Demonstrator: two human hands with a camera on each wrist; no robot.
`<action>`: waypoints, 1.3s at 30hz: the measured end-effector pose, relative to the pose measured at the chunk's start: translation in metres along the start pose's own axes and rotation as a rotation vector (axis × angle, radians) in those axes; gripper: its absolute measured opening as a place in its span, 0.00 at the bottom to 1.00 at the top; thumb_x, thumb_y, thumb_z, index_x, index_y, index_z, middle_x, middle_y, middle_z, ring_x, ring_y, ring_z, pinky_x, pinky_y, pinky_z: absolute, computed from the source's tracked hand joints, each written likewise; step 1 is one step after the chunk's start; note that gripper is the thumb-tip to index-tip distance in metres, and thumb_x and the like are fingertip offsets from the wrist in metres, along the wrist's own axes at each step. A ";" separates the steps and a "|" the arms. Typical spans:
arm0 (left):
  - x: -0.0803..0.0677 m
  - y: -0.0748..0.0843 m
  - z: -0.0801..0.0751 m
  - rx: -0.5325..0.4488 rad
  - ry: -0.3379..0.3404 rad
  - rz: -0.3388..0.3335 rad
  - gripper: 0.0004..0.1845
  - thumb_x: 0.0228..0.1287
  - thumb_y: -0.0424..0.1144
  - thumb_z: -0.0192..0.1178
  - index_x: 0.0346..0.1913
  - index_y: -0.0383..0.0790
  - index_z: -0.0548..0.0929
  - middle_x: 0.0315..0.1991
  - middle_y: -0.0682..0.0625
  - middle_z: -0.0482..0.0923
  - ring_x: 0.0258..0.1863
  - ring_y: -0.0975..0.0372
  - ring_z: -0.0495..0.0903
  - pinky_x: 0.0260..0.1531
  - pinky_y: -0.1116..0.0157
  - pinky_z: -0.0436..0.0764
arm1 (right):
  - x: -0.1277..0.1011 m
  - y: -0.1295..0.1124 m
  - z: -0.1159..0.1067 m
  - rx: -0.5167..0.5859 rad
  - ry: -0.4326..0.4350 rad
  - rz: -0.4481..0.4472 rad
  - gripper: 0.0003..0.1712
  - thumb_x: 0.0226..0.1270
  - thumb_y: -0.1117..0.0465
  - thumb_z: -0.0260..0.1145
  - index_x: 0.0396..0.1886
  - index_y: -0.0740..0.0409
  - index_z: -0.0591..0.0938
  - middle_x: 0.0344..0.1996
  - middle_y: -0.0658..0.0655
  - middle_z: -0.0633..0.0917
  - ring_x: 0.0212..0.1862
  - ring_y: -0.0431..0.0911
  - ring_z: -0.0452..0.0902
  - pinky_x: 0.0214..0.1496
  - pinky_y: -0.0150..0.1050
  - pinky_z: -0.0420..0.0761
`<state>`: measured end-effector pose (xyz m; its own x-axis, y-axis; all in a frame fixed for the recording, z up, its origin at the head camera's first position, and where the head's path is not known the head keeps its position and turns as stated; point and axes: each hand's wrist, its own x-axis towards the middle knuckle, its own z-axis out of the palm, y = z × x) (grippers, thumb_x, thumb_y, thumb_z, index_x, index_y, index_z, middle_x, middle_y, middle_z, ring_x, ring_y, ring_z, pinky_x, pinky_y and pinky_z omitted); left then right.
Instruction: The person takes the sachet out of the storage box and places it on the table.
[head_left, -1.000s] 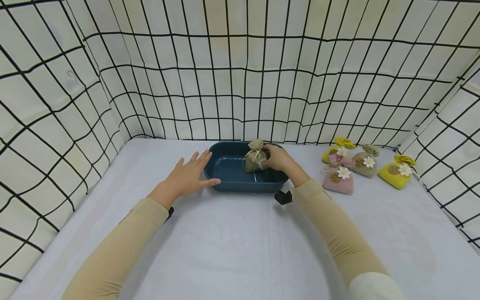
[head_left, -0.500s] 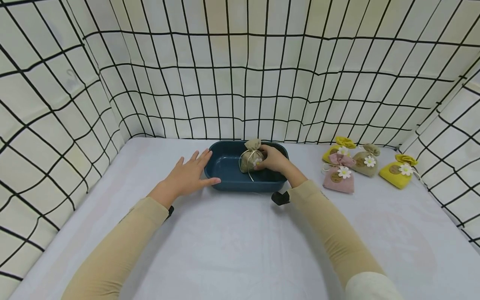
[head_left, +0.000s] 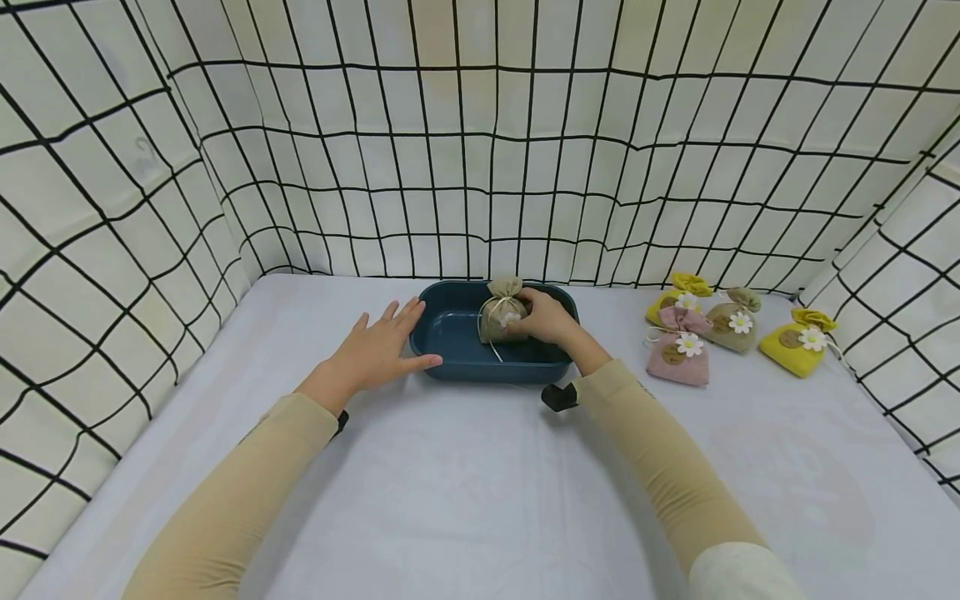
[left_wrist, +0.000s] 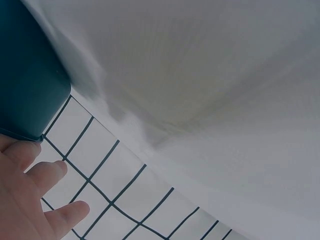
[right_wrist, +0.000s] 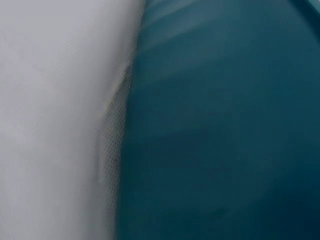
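Note:
A dark teal rectangular tub [head_left: 450, 333] stands on the white table near the back. My right hand [head_left: 546, 318] reaches into it and grips an olive cloth sachet [head_left: 498, 315] tied with string, upright inside the tub. My left hand [head_left: 378, 354] rests flat, fingers straight, against the tub's left end; the left wrist view shows those fingers [left_wrist: 30, 200] beside the tub wall [left_wrist: 25, 85]. The right wrist view shows only the tub's outer wall [right_wrist: 225, 130], blurred.
Several sachets lie at the back right: a pink one [head_left: 677, 350], an olive one [head_left: 731, 321], a yellow one [head_left: 675, 293] behind, another yellow one [head_left: 797, 343] farther right. Grid-patterned cloth walls [head_left: 480, 167] close in the table on three sides.
My right hand has carried the olive sachet slightly left and lower into the tub. The left hand has stayed put.

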<state>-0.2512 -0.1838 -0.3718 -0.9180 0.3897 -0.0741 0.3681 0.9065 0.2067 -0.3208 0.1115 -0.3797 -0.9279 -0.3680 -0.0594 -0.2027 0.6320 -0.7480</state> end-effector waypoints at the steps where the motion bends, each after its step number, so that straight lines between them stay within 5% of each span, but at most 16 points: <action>1: 0.000 0.000 0.000 0.000 -0.001 -0.001 0.58 0.66 0.75 0.52 0.84 0.39 0.44 0.84 0.43 0.40 0.81 0.44 0.41 0.72 0.33 0.41 | 0.000 0.000 0.000 -0.002 0.005 -0.001 0.40 0.64 0.60 0.74 0.73 0.67 0.70 0.55 0.66 0.82 0.55 0.56 0.79 0.58 0.49 0.78; 16: -0.001 0.001 -0.001 -0.001 -0.010 -0.006 0.58 0.66 0.75 0.53 0.84 0.39 0.44 0.83 0.43 0.40 0.81 0.44 0.41 0.72 0.33 0.42 | -0.002 -0.001 -0.003 0.005 0.012 -0.019 0.39 0.62 0.61 0.73 0.72 0.65 0.71 0.53 0.67 0.82 0.52 0.56 0.79 0.53 0.48 0.80; 39: 0.000 0.001 -0.002 -0.002 -0.011 -0.010 0.58 0.66 0.75 0.52 0.84 0.40 0.44 0.84 0.43 0.40 0.81 0.45 0.40 0.72 0.33 0.41 | -0.011 -0.001 -0.011 0.176 0.070 -0.041 0.36 0.61 0.66 0.75 0.70 0.59 0.77 0.51 0.68 0.83 0.51 0.55 0.79 0.51 0.45 0.80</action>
<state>-0.2507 -0.1834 -0.3700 -0.9197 0.3828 -0.0869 0.3591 0.9099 0.2076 -0.3138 0.1224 -0.3706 -0.9408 -0.3388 0.0148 -0.1884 0.4858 -0.8535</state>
